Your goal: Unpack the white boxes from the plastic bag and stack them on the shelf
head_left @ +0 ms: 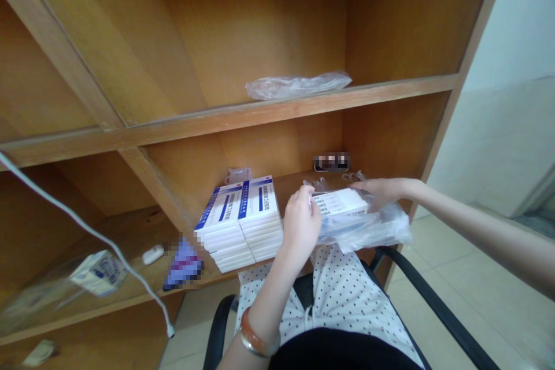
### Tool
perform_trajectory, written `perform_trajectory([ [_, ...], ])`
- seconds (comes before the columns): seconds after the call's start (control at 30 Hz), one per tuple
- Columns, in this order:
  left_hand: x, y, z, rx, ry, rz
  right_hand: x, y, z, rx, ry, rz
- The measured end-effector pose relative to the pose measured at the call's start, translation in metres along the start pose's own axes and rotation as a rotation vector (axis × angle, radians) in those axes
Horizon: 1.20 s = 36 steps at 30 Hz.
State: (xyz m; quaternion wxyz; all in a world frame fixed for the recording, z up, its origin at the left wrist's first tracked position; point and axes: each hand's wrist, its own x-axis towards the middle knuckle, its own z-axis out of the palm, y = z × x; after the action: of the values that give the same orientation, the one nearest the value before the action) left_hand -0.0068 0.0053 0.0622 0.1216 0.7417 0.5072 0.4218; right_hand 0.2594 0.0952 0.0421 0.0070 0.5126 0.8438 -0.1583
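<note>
My left hand (300, 224) is closed on the near end of a white box (340, 202) that sits inside a clear plastic wrapper (373, 230). My right hand (381, 189) grips the far end of the same box and wrapper from behind. Both hands hold it just above the shelf's front edge, right of two stacks of white-and-blue boxes (240, 221). A bracelet circles my left wrist.
A wooden shelf unit (277, 110) fills the view. An empty plastic bag (297, 85) lies on the upper shelf. A small carton (99, 272), a white cable (87, 231) and a white oval object (152, 254) are in the left compartment. A black chair arm (433, 306) is at my right.
</note>
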Motion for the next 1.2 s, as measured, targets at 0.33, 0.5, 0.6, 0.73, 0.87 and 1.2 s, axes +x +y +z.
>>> perform_trajectory([
  [0.33,0.018,0.001,-0.003,-0.6,-0.069,-0.227,0.002,0.001,-0.003,-0.057,0.054,0.147],
  [0.5,0.019,0.003,-0.006,-0.594,-0.026,-0.2,0.011,-0.004,0.011,-0.141,0.058,0.253],
  [0.6,0.018,0.002,-0.005,-0.59,0.012,-0.196,0.015,-0.007,0.018,-0.197,0.092,0.314],
  [0.73,0.018,0.0,-0.006,-0.6,0.064,-0.172,0.016,-0.012,0.015,-0.226,0.171,0.339],
  [0.87,0.02,0.002,-0.008,-0.616,0.095,-0.166,0.013,-0.009,0.0,-0.159,0.252,0.356],
  [1.2,0.025,0.006,-0.015,-0.632,0.193,-0.129,0.003,-0.013,-0.02,0.361,0.266,0.2],
])
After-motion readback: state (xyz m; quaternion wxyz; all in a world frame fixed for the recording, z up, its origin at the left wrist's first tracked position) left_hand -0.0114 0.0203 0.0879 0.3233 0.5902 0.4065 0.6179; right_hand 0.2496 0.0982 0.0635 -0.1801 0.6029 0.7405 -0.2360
